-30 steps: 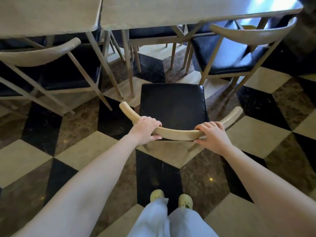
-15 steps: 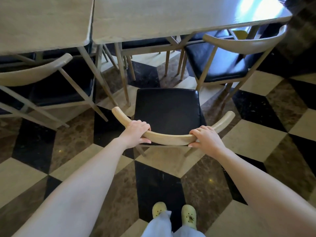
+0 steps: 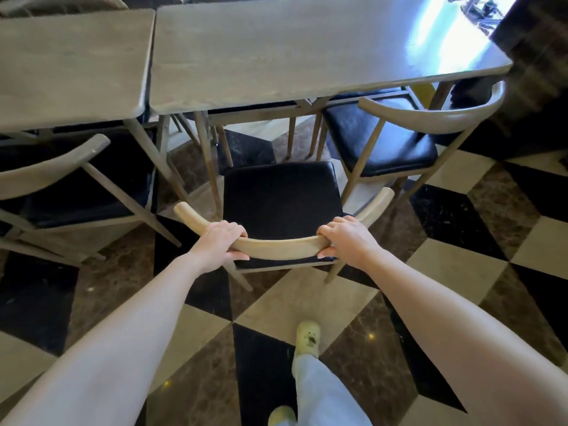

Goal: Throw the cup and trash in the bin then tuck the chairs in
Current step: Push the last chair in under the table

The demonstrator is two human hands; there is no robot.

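Both hands closed around the curved backrest [image 3: 278,245] of the chair [image 3: 281,198]: left hand [image 3: 219,241] on its left part, right hand [image 3: 347,239] on its right, about equally far from the middle. Seat straight ahead of the grip, front edge just short of the surface [image 3: 307,53], beside its leg [image 3: 209,167]. Likely push: straight forward, backrest crosswise to it.

chair [image 3: 281,207]: black seat, beige back | floor [image 3: 455,265]: black-cream-brown diamonds | shoes [image 3: 308,336]: yellow
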